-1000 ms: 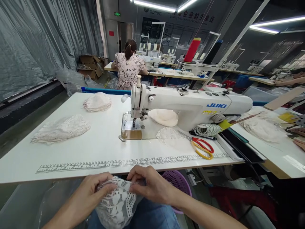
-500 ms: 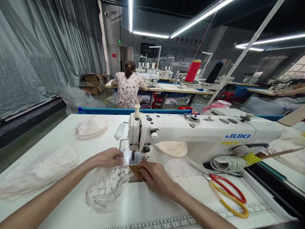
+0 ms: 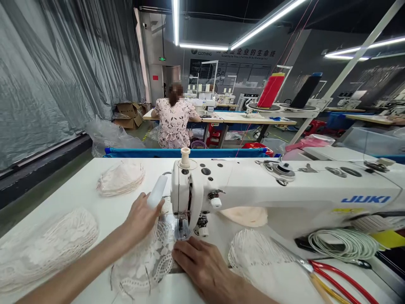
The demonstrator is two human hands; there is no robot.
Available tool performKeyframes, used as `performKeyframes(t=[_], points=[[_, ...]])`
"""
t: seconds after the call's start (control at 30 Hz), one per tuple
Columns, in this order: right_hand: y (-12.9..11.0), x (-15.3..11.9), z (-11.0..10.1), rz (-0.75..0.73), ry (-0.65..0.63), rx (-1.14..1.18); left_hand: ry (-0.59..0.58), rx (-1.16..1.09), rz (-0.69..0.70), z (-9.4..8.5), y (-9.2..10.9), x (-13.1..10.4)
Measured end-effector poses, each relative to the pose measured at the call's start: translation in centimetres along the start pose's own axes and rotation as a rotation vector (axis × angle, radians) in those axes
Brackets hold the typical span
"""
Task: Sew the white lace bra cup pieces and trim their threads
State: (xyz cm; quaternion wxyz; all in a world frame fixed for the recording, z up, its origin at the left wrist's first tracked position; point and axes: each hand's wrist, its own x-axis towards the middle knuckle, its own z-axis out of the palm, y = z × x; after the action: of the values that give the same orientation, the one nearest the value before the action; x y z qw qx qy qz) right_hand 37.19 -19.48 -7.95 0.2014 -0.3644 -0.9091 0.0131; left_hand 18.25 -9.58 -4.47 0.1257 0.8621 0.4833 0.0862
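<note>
Slanting lengthwise, lace piece (image 3: 142, 267), far end toward presser foot (image 3: 182, 231).

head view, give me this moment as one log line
left hand: on lace piece, left of presser foot | right hand: at lace piece's right edge | scissors: lying right of right hand

Silvery curtain (image 3: 66, 80), grey wall (image 3: 218, 31), bright tube lights (image 3: 176, 23)
</note>
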Motion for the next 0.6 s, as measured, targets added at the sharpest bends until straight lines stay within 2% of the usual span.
performKeyframes(t=[0.07,0.1,0.13,0.23,0.37,0.5,0.6], points=[[0.0,0.0,0.1,-0.005,0.022,-0.01,0.099,0.02,0.022,1.1,1.5,-1.8],[0.0,0.0,0.1,-0.011,0.033,-0.011,0.12,0.027,0.083,1.8,2.2,-2.8],[0.1,-0.1,0.0,-0.017,0.043,-0.007,0.142,0.049,0.227,2.4,2.8,-3.7],[0.7,-0.4,-0.6,-0.013,0.073,0.034,0.245,0.111,0.378,3.7,3.5,-5.5],[1.4,-1.0,-1.6,0.041,0.093,0.031,0.311,0.127,0.36,4.1,2.9,-5.7],[1.5,-1.3,-1.8,-0.012,-0.004,-0.004,0.338,0.143,0.362,4.3,2.7,-5.4],[1.2,-1.3,-1.7,-0.026,-0.025,-0.03,0.396,0.188,0.359,4.7,2.8,-5.6]])
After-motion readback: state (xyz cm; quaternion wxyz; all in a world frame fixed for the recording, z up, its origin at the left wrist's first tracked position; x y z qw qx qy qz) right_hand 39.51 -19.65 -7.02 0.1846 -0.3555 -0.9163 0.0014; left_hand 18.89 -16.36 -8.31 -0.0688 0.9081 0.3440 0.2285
